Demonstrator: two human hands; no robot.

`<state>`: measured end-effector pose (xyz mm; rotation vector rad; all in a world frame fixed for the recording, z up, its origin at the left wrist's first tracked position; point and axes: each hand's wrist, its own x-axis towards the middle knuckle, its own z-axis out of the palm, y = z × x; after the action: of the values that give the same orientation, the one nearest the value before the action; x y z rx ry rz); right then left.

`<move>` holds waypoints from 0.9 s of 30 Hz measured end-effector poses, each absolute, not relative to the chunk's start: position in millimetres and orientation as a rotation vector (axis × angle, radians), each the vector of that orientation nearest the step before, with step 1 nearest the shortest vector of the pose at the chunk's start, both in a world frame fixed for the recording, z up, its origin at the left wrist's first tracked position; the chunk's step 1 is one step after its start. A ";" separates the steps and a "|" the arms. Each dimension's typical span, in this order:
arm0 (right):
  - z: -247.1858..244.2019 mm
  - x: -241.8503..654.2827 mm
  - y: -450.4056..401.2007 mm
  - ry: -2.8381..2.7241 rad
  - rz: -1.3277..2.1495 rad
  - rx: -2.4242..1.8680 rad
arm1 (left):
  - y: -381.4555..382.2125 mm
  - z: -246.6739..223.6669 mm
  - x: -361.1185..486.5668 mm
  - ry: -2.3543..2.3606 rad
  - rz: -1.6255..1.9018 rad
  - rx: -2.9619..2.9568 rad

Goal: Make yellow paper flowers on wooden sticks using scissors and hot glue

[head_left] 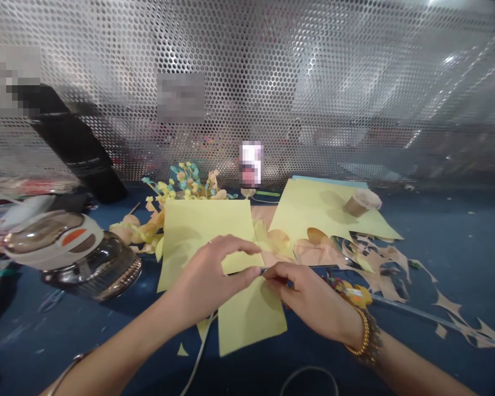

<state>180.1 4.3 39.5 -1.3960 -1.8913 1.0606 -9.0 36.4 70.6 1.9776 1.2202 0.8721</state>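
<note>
A small sheet of yellow paper [251, 316] lies below my fingertips at the middle of the table, its top edge under them. My right hand [313, 300] pinches that top edge between thumb and fingers. Over the sheet's upper left reaches my left hand [206, 275], thumb and forefinger apart, the thumb tip close to the right fingertips. A thin dark line runs along by the fingertips; I cannot make out what it is. Behind the left hand lies a larger yellow sheet [206, 220]. Round peach paper cut-outs [278, 241] lie just beyond my fingers.
A glass jar with a white lid [107, 264] and a black bottle [82, 154] stand left. Paper flowers [190, 181] lie behind. At right are a yellow paper stack [309, 206], a tape roll [361, 202] and peach scraps [390, 269]. A perforated metal panel [334, 110] rises behind.
</note>
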 end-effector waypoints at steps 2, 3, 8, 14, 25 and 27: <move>43.5 180.0 1.6 -1.981 0.923 -1.399 | 34.4 63.4 -3.8 1.169 0.789 1.974; 44.7 180.0 0.5 -1.988 0.901 -1.410 | 33.3 60.1 -1.4 1.139 0.766 1.955; 43.4 182.8 1.0 -1.877 0.933 -1.408 | 29.9 54.7 3.0 1.137 0.805 1.905; 44.7 189.0 5.4 -1.821 0.914 -1.371 | 32.8 53.8 -0.3 1.169 0.812 1.922; 48.4 188.7 3.2 -1.874 0.919 -1.373 | 31.1 53.9 2.8 1.166 0.740 1.997; 48.8 188.9 3.0 -1.868 0.917 -1.370 | 31.0 54.1 2.7 1.178 0.741 2.014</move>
<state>188.9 3.0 48.8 -1.3696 -1.8675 0.9167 2.7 31.0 54.1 2.0138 1.1781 0.7410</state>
